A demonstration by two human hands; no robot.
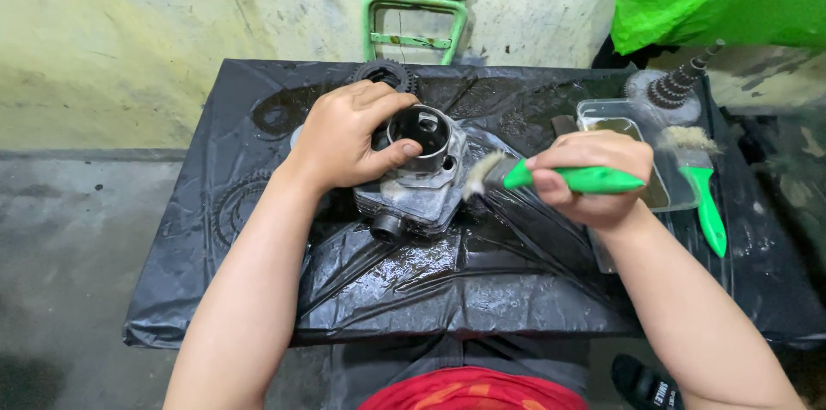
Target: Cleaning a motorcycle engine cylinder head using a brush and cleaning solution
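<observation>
Right grip [594,179] around green brush [551,178], left [348,139] clasping cylinder [417,173] (wet black sheet [482,281]).

Both arms bare all the way up, no sleeves, gloves, watch or rings on the left hand [348,139] or right hand [594,178]. Red clothing [473,390] shows at 6 o'clock, dark shoe [645,384] around 5.

Cylinder [419,171] left of brush [551,177]
</observation>
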